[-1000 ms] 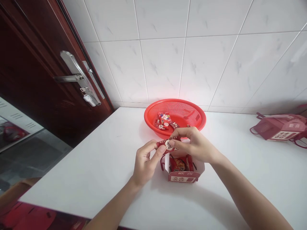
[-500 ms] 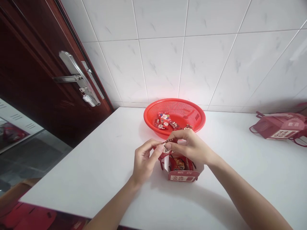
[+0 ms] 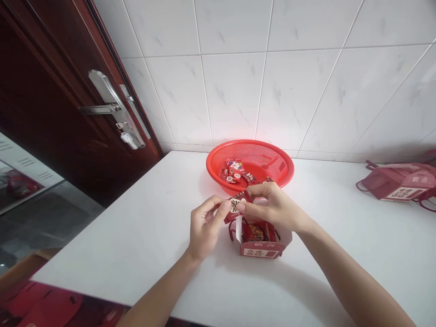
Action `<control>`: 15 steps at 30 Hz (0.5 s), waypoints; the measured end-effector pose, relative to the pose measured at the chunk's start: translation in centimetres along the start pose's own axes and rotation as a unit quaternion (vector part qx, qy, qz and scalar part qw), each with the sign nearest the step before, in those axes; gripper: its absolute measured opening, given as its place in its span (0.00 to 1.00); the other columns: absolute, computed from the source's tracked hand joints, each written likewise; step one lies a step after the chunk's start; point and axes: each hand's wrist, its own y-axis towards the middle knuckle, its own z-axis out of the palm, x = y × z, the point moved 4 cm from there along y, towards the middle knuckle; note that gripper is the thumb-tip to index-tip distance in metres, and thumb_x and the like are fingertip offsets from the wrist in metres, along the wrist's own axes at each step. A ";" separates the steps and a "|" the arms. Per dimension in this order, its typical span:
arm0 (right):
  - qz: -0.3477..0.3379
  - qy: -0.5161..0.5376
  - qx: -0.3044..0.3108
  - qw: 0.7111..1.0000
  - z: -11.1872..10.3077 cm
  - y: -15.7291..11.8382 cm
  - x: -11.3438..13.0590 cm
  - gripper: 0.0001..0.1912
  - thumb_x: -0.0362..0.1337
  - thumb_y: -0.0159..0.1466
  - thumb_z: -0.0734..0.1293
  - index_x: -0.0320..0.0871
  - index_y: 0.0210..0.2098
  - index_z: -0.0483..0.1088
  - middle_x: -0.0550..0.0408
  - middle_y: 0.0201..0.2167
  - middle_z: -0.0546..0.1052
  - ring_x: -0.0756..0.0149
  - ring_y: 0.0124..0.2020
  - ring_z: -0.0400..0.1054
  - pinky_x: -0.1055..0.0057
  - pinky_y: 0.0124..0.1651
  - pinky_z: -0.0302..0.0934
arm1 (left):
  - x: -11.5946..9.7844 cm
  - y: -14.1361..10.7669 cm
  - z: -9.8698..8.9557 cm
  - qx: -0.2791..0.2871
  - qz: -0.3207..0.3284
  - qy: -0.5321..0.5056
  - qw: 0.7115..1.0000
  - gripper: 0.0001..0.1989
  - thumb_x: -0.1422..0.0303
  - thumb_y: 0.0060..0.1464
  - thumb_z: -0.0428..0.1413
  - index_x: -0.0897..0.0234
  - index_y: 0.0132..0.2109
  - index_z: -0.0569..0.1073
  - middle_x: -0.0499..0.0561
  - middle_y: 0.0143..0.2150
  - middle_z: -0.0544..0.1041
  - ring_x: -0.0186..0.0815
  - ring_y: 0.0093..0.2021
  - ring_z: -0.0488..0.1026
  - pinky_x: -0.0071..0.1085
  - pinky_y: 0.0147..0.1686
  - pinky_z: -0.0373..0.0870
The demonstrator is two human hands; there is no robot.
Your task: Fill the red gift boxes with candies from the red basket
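A small dark-red candy packet, printed with a pale round label and the letters "SUGAR", is held by both hands above a box. My left hand pinches its left side between thumb and fingers. On the other side, my right hand is closed on the packet with its thumb pressed on the front. Below them stands an open red gift box with a white inner flap and a red cord. Wrapped sweets lie inside it, partly covered by my right hand.
Behind the hands, a red plastic basket holds several wrapped sweets. A closed red gift box with cords lies at the right by the tiled wall. The white table ends at the left near a dark door.
The packet has turned slightly, so its label faces me more flatly. Both hands stay closed on it. The whole view has shifted a little.
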 end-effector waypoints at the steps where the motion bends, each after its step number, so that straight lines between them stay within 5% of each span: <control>1: 0.003 0.016 -0.002 1.000 0.0 0.0 -0.1 0.24 0.52 0.59 0.76 0.43 0.22 0.64 0.62 0.19 0.65 0.73 0.22 0.57 0.73 0.24 0.53 | 0.1 0.0 0.0 -0.001 -0.004 -0.004 1.000 0.21 0.53 0.62 0.60 0.64 0.28 0.73 0.47 0.24 0.69 0.32 0.27 0.63 0.30 0.30 0.64; 6: 0.013 0.059 -0.040 0.997 -0.2 0.0 -0.1 0.27 0.56 0.59 0.75 0.44 0.22 0.61 0.62 0.20 0.64 0.73 0.20 0.55 0.72 0.21 0.51 | 0.5 0.2 0.1 0.016 -0.017 -0.039 0.999 0.23 0.51 0.63 0.57 0.64 0.28 0.73 0.49 0.26 0.71 0.36 0.30 0.67 0.32 0.32 0.67; 15: -0.061 -0.042 -0.074 0.995 -1.4 -0.1 1.3 0.17 0.51 0.64 0.72 0.42 0.32 0.75 0.52 0.32 0.79 0.62 0.35 0.72 0.65 0.40 0.67 | 0.2 -0.1 0.5 0.071 0.013 -0.006 0.997 0.19 0.57 0.65 0.58 0.63 0.29 0.74 0.50 0.28 0.74 0.36 0.30 0.70 0.32 0.34 0.69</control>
